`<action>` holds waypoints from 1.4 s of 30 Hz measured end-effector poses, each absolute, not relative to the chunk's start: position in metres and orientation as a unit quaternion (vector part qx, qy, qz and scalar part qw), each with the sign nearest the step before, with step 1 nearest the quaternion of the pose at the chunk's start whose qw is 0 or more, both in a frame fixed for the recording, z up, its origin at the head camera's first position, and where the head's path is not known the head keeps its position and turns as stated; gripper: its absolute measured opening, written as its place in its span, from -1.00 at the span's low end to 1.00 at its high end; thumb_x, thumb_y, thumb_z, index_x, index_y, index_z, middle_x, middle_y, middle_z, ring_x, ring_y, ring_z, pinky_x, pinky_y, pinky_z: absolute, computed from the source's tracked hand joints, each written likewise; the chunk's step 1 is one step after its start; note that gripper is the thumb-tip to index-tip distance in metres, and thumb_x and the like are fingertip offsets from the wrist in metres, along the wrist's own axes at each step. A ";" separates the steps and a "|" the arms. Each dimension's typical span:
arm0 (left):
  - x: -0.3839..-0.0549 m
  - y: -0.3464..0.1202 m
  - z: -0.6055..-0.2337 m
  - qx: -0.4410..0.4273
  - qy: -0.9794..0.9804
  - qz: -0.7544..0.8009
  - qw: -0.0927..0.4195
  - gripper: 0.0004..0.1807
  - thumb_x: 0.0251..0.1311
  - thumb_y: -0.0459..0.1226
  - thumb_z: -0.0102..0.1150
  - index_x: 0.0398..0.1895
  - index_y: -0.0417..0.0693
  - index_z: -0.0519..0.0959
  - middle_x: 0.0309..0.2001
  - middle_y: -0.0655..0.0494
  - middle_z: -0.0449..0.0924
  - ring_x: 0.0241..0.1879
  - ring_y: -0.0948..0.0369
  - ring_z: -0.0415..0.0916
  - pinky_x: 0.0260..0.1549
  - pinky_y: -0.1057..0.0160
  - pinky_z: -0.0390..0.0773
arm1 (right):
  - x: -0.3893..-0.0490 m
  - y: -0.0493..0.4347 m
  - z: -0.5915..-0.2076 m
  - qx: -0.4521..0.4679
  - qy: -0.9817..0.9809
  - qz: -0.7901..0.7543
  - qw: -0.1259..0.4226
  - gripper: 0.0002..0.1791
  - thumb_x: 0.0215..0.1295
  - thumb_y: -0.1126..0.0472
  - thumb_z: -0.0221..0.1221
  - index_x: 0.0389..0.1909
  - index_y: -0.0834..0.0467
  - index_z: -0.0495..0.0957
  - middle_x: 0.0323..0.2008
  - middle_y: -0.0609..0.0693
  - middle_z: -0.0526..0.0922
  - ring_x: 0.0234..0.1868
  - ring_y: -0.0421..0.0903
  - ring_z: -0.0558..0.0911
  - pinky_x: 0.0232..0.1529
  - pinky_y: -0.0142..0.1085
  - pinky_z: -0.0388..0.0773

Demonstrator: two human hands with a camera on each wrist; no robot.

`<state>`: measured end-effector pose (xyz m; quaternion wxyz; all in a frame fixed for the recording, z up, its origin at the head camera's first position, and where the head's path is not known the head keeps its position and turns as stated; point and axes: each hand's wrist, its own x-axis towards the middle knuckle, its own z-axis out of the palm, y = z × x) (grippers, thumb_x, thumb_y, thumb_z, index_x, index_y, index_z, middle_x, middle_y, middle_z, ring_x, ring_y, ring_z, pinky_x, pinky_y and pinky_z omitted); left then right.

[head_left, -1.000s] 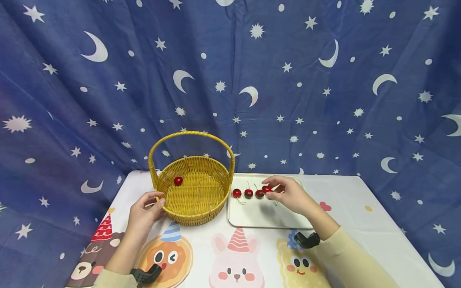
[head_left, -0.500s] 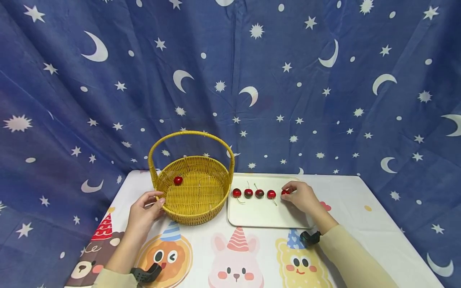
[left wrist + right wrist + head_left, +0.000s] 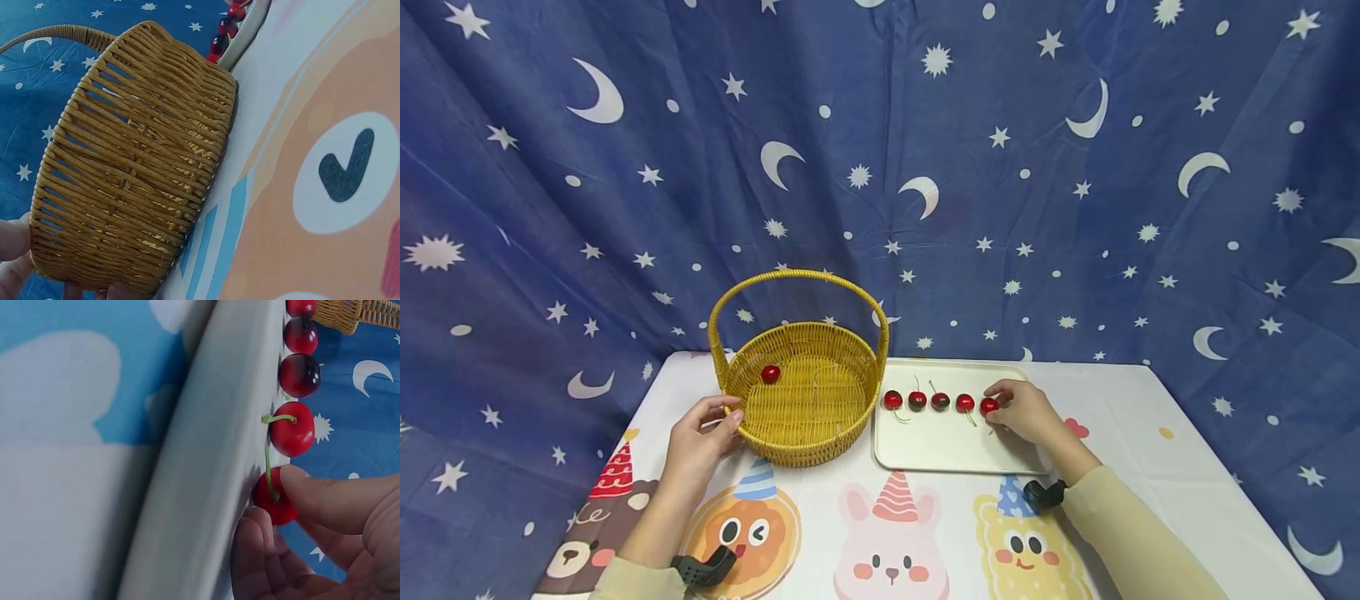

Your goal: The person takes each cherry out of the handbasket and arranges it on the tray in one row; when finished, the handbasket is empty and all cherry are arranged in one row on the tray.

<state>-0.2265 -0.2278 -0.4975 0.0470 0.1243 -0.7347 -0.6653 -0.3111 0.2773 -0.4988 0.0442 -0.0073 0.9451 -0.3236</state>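
Observation:
A yellow woven basket (image 3: 805, 454) with a tall arched handle stands left of the middle. Inside it, toward the left, lies one red cherry (image 3: 771, 374). My left hand (image 3: 702, 437) grips the basket's left front rim, thumb on the near side; in the left wrist view only some fingertips (image 3: 12, 240) show at the wall. At the right end of a row on the white tray (image 3: 925, 454), my right hand (image 3: 1028, 410) pinches a cherry (image 3: 274, 503) with a green stem between thumb and fingers. The cherry appears low at the tray surface.
Several more stemmed cherries (image 3: 917, 402) lie in a line along the tray, left of my right hand. The tray's left edge sits close against the basket. A blue star-and-moon curtain (image 3: 955, 208) hangs behind the table, which has a cartoon-print cloth (image 3: 893, 533).
My right hand has moved right along the row, uncovering a cherry to its left, then drifted slightly left with the end cherry at its fingers. My left hand stays on the basket rim.

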 end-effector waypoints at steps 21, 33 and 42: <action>-0.227 -0.228 -0.498 0.119 -0.745 -0.655 0.050 -0.59 0.57 -0.24 0.22 0.36 -0.19 0.51 0.04 0.03 0.47 -0.16 0.37 0.68 -0.06 0.32 0.82 | -0.312 0.281 -0.487 -0.019 0.943 -0.331 0.020 -0.49 0.26 0.32 0.44 0.25 0.18 0.66 -0.05 0.20 0.73 -0.17 0.02 0.66 -0.26 -0.27 0.57; -0.227 -0.228 -0.498 0.123 -0.740 -0.660 0.045 -0.58 0.57 -0.25 0.22 0.38 -0.18 0.50 0.06 0.03 0.45 -0.16 0.37 0.69 -0.06 0.32 0.82 | -0.279 0.215 -0.451 -0.141 0.905 -0.401 0.024 -0.57 0.23 0.42 0.46 0.13 0.17 0.73 -0.09 0.23 0.79 -0.33 -0.10 0.65 -0.28 -0.35 0.62; -0.225 -0.228 -0.496 0.117 -0.746 -0.654 0.049 -0.59 0.57 -0.24 0.23 0.36 -0.17 0.52 0.07 0.00 0.44 -0.14 0.35 0.69 -0.05 0.33 0.81 | -0.264 0.135 -0.427 -0.234 0.862 -0.445 0.069 -0.57 0.22 0.40 0.48 0.10 0.07 0.75 -0.08 0.12 0.78 -0.34 -0.13 0.62 -0.33 -0.41 0.59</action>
